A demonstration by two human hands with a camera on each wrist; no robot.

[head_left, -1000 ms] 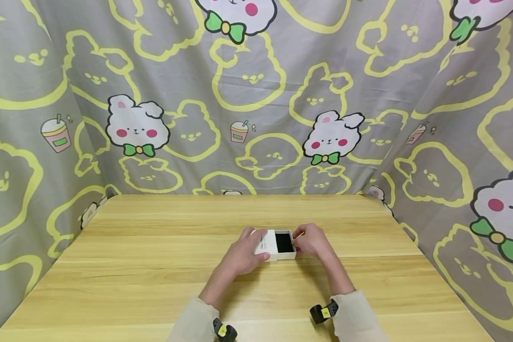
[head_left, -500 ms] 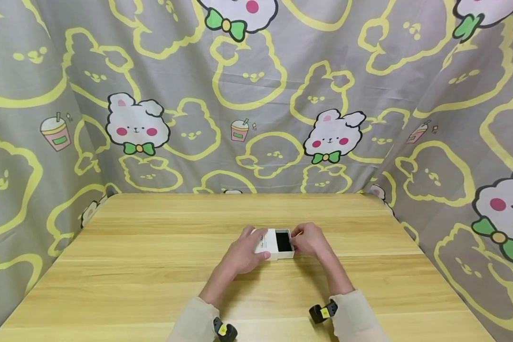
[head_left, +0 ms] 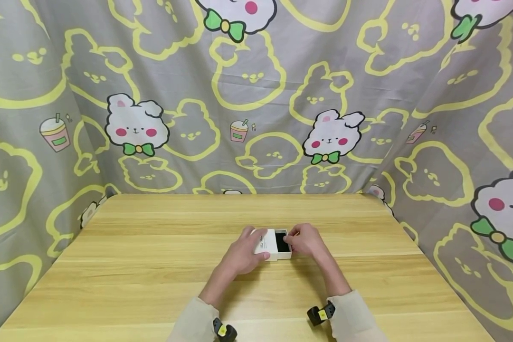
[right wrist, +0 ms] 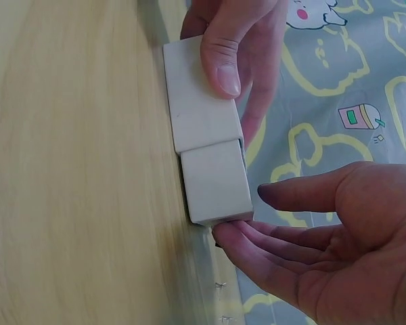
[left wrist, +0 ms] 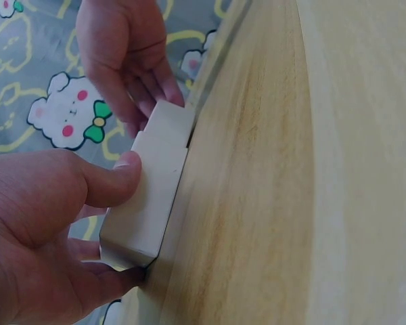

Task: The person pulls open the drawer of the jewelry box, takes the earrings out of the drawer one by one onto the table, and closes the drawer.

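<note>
A white slide-out box lies on the table near the middle, its outer sleeve (head_left: 270,244) printed with dark lettering. Out of the sleeve's right end sticks the white inner tray (right wrist: 218,181), and its black inside (head_left: 282,242) shows from above. My left hand (head_left: 242,252) grips the sleeve across its width, thumb on the near side and fingers on the far side. The right hand (head_left: 306,240) has its fingertips against the tray's outer end. Its thumb (right wrist: 294,195) stands nearly straight, just apart from the tray in the right wrist view.
The wooden table (head_left: 154,266) reaches back to a grey patterned curtain (head_left: 256,104), which also hangs on both sides. Small black cameras (head_left: 320,313) sit at both cuffs.
The tray has slid a little left into the sleeve, and less of its black inside shows. My right hand has moved left with it; the left hand holds the sleeve still.
</note>
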